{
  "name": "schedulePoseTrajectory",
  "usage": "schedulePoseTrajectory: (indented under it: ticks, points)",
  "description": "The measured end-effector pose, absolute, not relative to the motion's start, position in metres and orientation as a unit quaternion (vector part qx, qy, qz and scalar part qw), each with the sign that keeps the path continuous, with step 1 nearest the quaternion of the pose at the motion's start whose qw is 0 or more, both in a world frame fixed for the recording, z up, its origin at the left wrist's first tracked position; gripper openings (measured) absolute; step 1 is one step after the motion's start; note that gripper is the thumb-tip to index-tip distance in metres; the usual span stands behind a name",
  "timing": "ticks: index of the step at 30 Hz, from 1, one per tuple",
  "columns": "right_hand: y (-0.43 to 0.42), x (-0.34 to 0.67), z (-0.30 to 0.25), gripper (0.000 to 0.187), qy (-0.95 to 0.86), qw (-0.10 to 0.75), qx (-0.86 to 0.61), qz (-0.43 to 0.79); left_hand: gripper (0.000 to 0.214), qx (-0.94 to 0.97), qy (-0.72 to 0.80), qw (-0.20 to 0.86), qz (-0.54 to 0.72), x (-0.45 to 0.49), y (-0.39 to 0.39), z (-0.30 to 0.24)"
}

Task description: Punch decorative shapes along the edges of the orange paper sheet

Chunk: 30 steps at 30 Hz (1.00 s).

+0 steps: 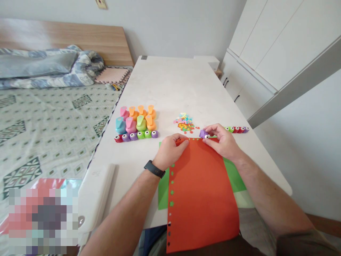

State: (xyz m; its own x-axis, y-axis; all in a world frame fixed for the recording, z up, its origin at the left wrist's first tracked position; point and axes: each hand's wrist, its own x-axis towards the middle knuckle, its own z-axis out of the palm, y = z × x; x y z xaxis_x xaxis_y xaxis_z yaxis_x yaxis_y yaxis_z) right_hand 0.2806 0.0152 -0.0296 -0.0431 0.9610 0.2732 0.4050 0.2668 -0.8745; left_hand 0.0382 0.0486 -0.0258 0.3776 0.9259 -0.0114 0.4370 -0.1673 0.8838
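Note:
A red-orange sheet of paper (202, 188) lies before me, its near end hanging over the table's front edge. Small punched shapes run down its left side and along part of its far edge. My left hand (173, 149) pinches the sheet's far left corner between thumb and fingers. My right hand (221, 142) grips a small purple craft punch (204, 134) at the far edge of the sheet; whether the paper sits inside its slot I cannot tell. Green paper (234, 176) shows beneath the red-orange sheet on both sides.
Past the sheet is a pile of colourful punched confetti (185, 123). Larger craft punches (135, 119) stand at left behind a row of small punches (136, 136); more small punches (237, 130) line up at right. A long white device (98, 195) lies at the table's left edge, beside a bed (53, 135).

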Motion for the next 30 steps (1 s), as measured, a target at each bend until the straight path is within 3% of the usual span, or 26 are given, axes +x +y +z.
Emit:
schedulePoseTrajectory:
  ticks: [30]
  points:
    - [0.0143,0.2799,-0.0303,0.03,-0.656,0.46,-0.521,0.294,0.03,0.711,0.477,0.429,0.288,0.0378,0.048,-0.0241]
